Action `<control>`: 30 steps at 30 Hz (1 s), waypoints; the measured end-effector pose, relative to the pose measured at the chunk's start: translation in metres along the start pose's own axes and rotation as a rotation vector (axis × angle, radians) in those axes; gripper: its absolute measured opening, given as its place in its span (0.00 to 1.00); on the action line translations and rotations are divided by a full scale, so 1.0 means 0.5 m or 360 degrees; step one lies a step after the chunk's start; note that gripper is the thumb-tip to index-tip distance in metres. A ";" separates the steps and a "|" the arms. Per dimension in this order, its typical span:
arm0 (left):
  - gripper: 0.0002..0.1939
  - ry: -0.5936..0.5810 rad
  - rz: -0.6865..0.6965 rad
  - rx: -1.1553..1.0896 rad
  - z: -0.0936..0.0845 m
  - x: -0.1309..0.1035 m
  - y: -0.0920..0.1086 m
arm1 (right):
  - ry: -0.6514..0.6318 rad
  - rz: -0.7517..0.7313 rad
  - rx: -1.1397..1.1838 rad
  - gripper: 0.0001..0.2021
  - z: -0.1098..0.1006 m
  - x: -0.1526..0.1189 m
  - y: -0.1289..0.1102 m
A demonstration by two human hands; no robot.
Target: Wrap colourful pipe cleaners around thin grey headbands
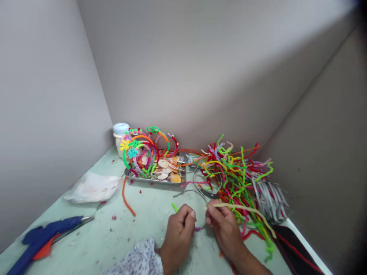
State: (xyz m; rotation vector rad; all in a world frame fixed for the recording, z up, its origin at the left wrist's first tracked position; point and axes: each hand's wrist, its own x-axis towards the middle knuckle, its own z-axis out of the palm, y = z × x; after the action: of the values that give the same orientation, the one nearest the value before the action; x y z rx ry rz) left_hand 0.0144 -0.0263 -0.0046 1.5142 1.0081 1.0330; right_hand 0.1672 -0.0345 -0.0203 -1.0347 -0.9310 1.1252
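My left hand (179, 235) is closed in a fist-like grip near the table's front. From its fingers, a purple pipe cleaner piece (197, 229) shows on the right and a green pipe cleaner tip (174, 207) at the upper left. They seem to be on a thin grey headband (190, 191), which curves from the purple part behind my right fingers and back left. With thumb and fingers pinched, my right hand (225, 225) holds a pale yellow pipe cleaner (246, 207) near one end. Its long tail trails right over the pile. My fingers hide where the headband is gripped.
Decorated headbands stand in a metal tray (160, 182) of shells, beside a lidded jar (120, 130). Mixed pipe cleaners (235, 172) and grey headbands (271, 200) heap at right. A blue glue gun (48, 236), a white plastic bag (93, 187) and an orange pipe cleaner (126, 198) lie left.
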 end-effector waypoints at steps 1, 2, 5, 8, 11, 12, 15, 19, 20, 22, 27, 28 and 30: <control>0.16 0.0051 0.0006 -0.0005 -0.001 0.000 -0.001 | 0.0129 -0.0035 0.0021 0.10 -0.004 0.004 -0.002; 0.15 0.0092 0.0021 0.0002 -0.001 0.000 -0.001 | 0.0248 -0.0059 0.0034 0.10 -0.008 0.009 -0.004; 0.12 0.0151 0.0045 0.0045 -0.001 -0.002 0.004 | 0.0465 -0.0145 0.0064 0.09 -0.017 0.023 -0.010; 0.07 0.0132 0.0110 0.0199 0.000 -0.003 0.010 | 0.0529 -0.0180 0.0064 0.10 -0.021 0.030 -0.012; 0.05 0.0069 0.0306 0.0542 0.001 -0.006 0.013 | 0.0526 -0.0188 0.0016 0.09 -0.023 0.031 -0.008; 0.05 0.0041 0.0367 0.0659 0.001 -0.007 0.013 | 0.0523 -0.0192 -0.0008 0.09 -0.024 0.031 -0.006; 0.09 -0.0059 0.0443 0.0907 0.003 -0.013 0.011 | 0.0506 -0.0205 -0.0080 0.09 -0.025 0.031 0.000; 0.09 -0.0170 0.0427 0.1131 0.005 -0.018 0.005 | 0.0464 -0.0179 -0.0170 0.11 -0.026 0.029 0.003; 0.07 -0.0189 0.0430 0.1186 0.006 -0.018 0.004 | 0.0449 -0.0173 -0.0195 0.12 -0.025 0.028 0.002; 0.03 -0.0217 0.0453 0.1272 0.006 -0.015 0.004 | 0.0412 -0.0174 -0.0265 0.12 -0.022 0.023 -0.004; 0.07 -0.0116 0.0522 0.1173 -0.002 -0.003 0.015 | 0.0331 -0.0278 -0.0485 0.13 -0.009 0.011 -0.027; 0.08 -0.0057 0.0532 0.1109 -0.004 -0.001 0.017 | 0.0346 -0.0319 -0.0508 0.13 -0.007 0.009 -0.030; 0.08 0.0062 0.0529 0.0945 -0.008 0.003 0.020 | 0.0393 -0.0414 -0.0540 0.12 -0.003 0.006 -0.033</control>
State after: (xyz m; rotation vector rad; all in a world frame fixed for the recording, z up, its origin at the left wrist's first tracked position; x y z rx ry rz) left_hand 0.0118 -0.0253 0.0057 2.2109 1.1801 1.0416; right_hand 0.1731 -0.0337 -0.0046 -1.2526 -1.0418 0.6190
